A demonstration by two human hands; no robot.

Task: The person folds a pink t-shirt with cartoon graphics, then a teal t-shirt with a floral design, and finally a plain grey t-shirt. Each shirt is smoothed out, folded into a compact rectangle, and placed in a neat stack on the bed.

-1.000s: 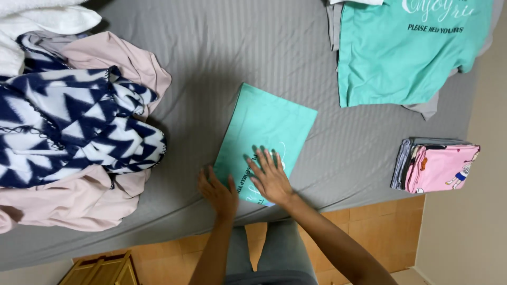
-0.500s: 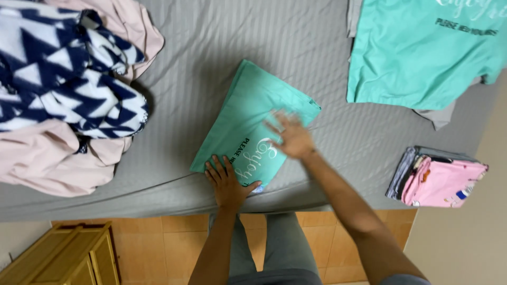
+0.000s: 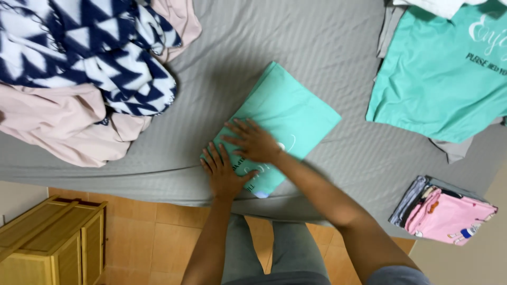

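Two hands lie flat on a folded mint-green cotton T-shirt (image 3: 285, 113), which sits at the centre of the frame on a grey-sheeted bed (image 3: 296, 37). The left hand (image 3: 224, 171) presses the shirt's lower left edge, fingers spread and open, clamped on nothing. The right hand (image 3: 252, 141) rests palm down just above it, fingers spread, the two hands touching or nearly so. At upper left lies a heap of navy-and-white patterned fabric (image 3: 79, 47) over pale pink cloth (image 3: 63, 126). At upper right, an unfolded mint-green printed T-shirt (image 3: 438, 79). At lower right, a small stack of folded clothes topped in pink (image 3: 449, 214). A yellow wooden cabinet (image 3: 50, 240) stands at lower left.
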